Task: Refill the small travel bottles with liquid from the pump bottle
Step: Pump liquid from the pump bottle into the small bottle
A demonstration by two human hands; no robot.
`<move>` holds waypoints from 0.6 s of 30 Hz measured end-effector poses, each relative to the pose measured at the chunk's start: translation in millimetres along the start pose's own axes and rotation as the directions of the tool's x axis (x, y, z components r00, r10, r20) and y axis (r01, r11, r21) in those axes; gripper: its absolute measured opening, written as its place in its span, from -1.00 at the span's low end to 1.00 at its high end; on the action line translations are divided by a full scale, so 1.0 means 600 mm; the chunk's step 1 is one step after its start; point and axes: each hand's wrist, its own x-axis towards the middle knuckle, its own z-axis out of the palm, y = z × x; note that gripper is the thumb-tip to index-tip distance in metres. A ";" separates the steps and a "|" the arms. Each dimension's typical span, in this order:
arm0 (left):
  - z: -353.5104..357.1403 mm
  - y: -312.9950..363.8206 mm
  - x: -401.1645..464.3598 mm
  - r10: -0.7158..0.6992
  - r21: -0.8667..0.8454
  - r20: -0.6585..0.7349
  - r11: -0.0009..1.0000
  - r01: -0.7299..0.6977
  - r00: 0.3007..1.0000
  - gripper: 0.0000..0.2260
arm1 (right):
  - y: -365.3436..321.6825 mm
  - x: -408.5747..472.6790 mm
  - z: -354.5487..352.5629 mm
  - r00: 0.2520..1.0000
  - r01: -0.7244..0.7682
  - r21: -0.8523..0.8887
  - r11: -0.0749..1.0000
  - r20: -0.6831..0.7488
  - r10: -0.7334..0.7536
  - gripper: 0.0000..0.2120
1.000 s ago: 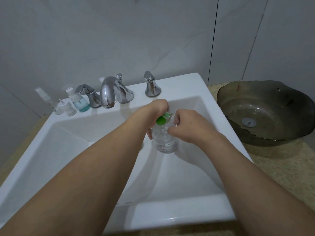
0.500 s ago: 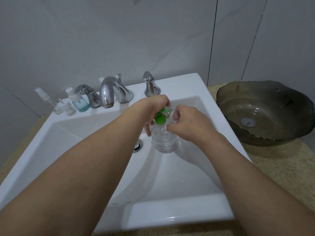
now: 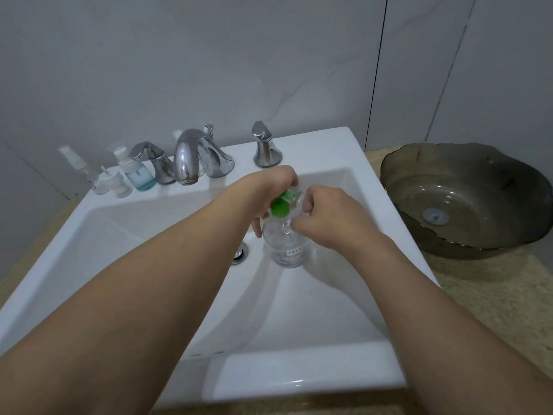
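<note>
Two hands grip one pump bottle (image 3: 288,250); three travel bottles (image 3: 119,178) behind.

Your left hand (image 3: 270,187) now tips the green pump head (image 3: 280,206) lower, seemingly loosened; the drain (image 3: 241,253) shows.

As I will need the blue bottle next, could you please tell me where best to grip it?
Grip the blue bottle round its wide lower body, coming from the front, over the basin. A tap handle crowds its right, small bottles its left, the wall behind.
</note>
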 end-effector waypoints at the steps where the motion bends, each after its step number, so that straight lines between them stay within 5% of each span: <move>1: -0.003 0.004 -0.003 0.006 -0.003 0.003 1.000 -0.006 1.000 -0.56 | 0.000 0.001 -0.003 1.000 0.007 -0.003 1.000 -0.020 -0.008 -0.74; 18: 0.014 -0.006 0.023 -0.029 -0.016 -0.014 0.999 0.029 0.999 -0.61 | -0.001 -0.001 0.001 0.998 -0.011 0.026 1.000 0.058 0.009 -0.80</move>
